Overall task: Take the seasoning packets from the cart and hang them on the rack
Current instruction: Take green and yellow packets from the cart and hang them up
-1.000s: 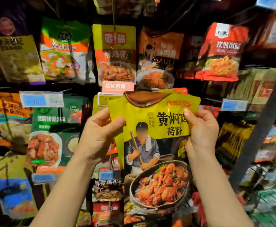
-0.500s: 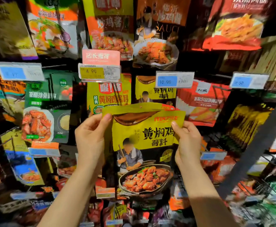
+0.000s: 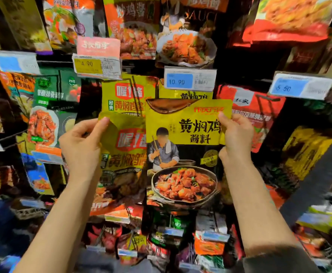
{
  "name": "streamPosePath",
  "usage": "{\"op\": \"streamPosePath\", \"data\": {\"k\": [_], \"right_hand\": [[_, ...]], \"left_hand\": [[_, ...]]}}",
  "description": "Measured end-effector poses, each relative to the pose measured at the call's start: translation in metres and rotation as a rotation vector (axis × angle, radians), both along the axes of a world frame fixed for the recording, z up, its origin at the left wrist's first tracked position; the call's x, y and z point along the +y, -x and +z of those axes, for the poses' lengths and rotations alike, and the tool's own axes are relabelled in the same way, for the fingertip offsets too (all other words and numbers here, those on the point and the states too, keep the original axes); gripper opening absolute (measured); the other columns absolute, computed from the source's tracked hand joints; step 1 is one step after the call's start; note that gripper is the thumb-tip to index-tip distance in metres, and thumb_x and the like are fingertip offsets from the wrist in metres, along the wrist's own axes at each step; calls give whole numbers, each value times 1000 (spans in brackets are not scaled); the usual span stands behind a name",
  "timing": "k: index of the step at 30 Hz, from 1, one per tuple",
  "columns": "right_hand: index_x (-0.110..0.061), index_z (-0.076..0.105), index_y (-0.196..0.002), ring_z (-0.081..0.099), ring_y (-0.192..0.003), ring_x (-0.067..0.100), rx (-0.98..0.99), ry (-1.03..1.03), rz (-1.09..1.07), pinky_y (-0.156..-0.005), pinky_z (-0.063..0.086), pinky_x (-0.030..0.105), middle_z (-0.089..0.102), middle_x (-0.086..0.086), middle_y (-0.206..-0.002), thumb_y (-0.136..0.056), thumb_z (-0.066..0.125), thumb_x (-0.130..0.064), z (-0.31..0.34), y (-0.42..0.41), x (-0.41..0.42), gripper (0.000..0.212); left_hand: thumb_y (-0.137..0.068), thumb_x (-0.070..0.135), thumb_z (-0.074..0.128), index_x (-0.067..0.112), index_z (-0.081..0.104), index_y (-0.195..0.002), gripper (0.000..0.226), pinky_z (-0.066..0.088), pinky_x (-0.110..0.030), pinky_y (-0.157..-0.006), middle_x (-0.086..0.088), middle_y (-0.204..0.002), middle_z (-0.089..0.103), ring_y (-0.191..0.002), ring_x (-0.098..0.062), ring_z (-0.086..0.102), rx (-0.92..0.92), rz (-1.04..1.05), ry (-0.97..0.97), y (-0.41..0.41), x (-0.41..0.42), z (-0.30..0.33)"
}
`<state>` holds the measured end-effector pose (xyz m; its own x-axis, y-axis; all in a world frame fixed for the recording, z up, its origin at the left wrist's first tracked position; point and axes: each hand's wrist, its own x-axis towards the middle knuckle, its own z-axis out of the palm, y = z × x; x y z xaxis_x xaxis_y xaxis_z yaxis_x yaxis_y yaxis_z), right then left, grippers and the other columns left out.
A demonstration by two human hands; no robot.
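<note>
The packet [image 3: 186,146] pinched in my right hand [image 3: 237,138] is yellow across the top with black characters and a small line of orange-red ones, black lower down, printed with a cook in grey-blue and a dark bowl of orange-red chicken. The packet [image 3: 123,154] in my left hand [image 3: 82,146] is yellow too, with a red-and-white logo and orange-yellow characters, turning brown and orange toward the bottom. On the rack, one price tag [image 3: 189,79] has a blue panel on white, another price tag [image 3: 97,65] a yellow panel, under a pink sign [image 3: 98,46]. A red packet [image 3: 259,113] hangs to the right.
</note>
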<state>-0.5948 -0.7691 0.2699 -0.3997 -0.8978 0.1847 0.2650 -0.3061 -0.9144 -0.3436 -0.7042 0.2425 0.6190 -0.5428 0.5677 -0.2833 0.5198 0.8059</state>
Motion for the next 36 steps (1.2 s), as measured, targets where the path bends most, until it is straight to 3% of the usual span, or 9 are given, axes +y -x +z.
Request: {"op": "streamPosePath", "data": {"k": [5, 13, 16, 20, 24, 29, 33, 35, 36], "right_hand": [[-20, 56, -70, 62, -78, 18, -32, 21, 14, -87, 51, 51, 63, -2, -75, -83, 67, -5, 18, 1, -15, 22], [-17, 59, -72, 64, -89, 36, 156, 49, 34, -77, 52, 57, 67, 19, -91, -67, 71, -23, 32, 4, -51, 15], [-13, 60, -80, 62, -77, 29, 224, 20, 13, -74, 54, 54, 65, 14, -85, -71, 72, -23, 27, 5, -60, 19], [-18, 54, -74, 56, -69, 19, 276, 50, -40, -64, 52, 39, 56, 2, -73, -73, 69, -23, 25, 5, -66, 17], [-17, 53, -87, 47, -66, 6, 363, 58, -136, -52, 35, 18, 53, -6, -79, -85, 66, -23, 26, 3, -82, 14], [-16, 53, -90, 50, -79, 14, 303, 37, -143, -69, 38, 25, 57, 0, -89, -86, 67, -22, 20, 0, -101, 16], [-15, 52, -84, 48, -51, 4, 252, 43, -158, -54, 39, 23, 54, -1, -67, -85, 68, -18, 21, -1, -115, 16], [-14, 52, -87, 42, -35, -4, 269, 21, -160, -42, 35, 12, 50, -2, -61, -86, 66, -17, 24, 1, -121, 15], [-15, 52, -88, 44, -38, -5, 301, 12, -172, -43, 37, 9, 52, -1, -65, -86, 66, -19, 25, 2, -124, 15]], "left_hand": [[-84, 20, 69, 26, 67, -75, 12, 41, -11, -62, 26, -60, 63, -61, 7, 54, 22, 39, 18, 12, 5, 4], [-85, 17, 69, 12, 68, -87, 5, 42, -12, -62, 25, -59, 64, -60, 7, 55, 37, 96, 77, 23, 6, 11], [-84, 17, 69, 18, 68, -79, 6, 42, -11, -61, 25, -59, 64, -60, 7, 55, 43, 97, 63, 26, 7, 8], [-84, 21, 70, 26, 67, -74, 12, 44, -16, -59, 23, -58, 63, -62, 4, 54, 67, 99, 47, 27, 11, 6], [-81, 27, 72, 26, 70, -74, 7, 46, -25, -63, 20, -58, 62, -64, -3, 54, 121, 109, 56, 19, 13, 3], [-82, 24, 71, 21, 68, -74, 9, 44, -27, -67, 23, -57, 59, -64, 4, 52, 96, 104, 82, 12, 20, 9], [-81, 25, 71, 38, 73, -66, 20, 46, -26, -71, 22, -63, 63, -70, 0, 56, 41, 98, 113, 4, 26, 12], [-84, 19, 69, 45, 71, -65, 32, 44, -15, -73, 24, -65, 65, -73, 6, 58, -9, 86, 111, 2, 29, 14], [-85, 16, 68, 46, 71, -64, 37, 43, -12, -73, 25, -65, 65, -73, 9, 59, -19, 84, 114, 1, 30, 15]]}}
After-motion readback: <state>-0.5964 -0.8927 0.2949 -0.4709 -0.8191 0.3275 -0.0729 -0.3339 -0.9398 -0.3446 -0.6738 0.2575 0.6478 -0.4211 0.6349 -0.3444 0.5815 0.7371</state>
